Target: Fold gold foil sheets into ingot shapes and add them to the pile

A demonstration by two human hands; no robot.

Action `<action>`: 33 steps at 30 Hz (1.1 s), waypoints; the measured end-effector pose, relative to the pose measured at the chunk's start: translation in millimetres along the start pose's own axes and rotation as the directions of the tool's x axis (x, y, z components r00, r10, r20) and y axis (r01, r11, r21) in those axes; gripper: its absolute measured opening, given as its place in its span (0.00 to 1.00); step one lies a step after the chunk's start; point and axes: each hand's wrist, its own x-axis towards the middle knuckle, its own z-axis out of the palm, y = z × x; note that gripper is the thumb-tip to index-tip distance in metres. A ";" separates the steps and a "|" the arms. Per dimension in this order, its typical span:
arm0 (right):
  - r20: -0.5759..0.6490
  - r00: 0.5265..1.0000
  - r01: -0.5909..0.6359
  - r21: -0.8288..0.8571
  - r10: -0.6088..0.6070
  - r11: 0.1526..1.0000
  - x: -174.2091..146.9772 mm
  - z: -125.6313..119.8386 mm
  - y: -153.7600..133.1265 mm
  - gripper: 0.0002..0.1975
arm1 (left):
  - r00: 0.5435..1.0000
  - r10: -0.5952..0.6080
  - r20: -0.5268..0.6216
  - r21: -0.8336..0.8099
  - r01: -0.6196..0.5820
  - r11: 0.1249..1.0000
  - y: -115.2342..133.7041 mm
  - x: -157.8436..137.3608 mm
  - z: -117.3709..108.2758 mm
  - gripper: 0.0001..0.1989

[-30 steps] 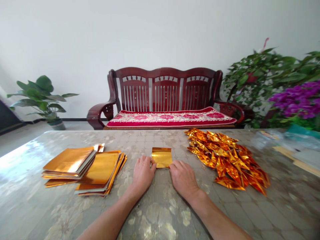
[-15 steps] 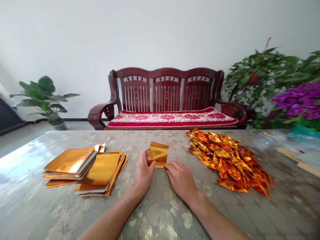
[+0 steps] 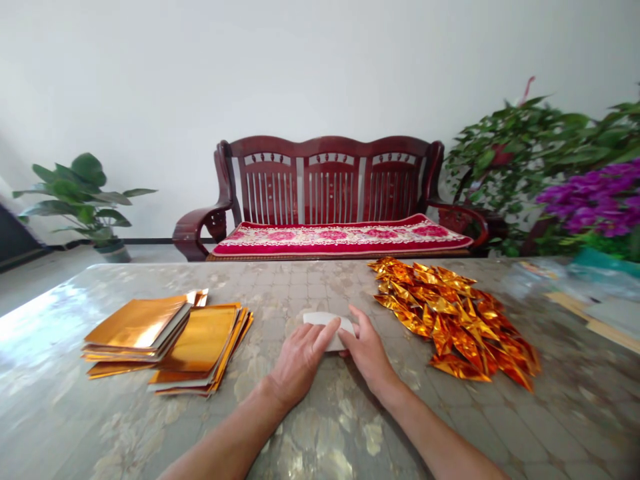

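Holding paper at patterned table, bench beyond.

The head-worn camera looks forward and down, the table near, the bench farther off.

- The small square of shiny gold foil paper has turned over, showing its white side.
- The person's left hand has moved right, over it.
- The right hand has lifted its pointing finger.

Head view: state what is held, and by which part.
A white sheet: the right hand grips its right end; the left hand lies over its left, near part.
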 end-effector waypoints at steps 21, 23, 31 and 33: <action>0.413 0.683 0.665 -0.694 -0.603 0.277 -15.1 -14.8 -19.2 0.17 | 0.989 -0.130 0.070 0.281 0.106 0.954 -14.5 2.2 -4.9 0.06; 0.473 0.691 0.652 -0.734 -0.546 0.190 -17.4 -9.8 -18.7 0.17 | 0.988 -0.134 0.076 0.242 0.112 0.964 -14.7 1.4 -3.5 0.06; 0.417 0.772 0.524 -0.845 -0.480 0.108 -5.5 -23.2 -6.4 0.05 | 0.977 -0.180 0.114 0.029 0.178 0.984 -24.8 -0.3 0.1 0.11; 0.418 0.796 0.516 -0.847 -0.439 0.129 -4.0 -27.5 -4.8 0.06 | 0.968 -0.202 0.148 0.005 0.203 0.979 -28.3 -0.3 1.1 0.10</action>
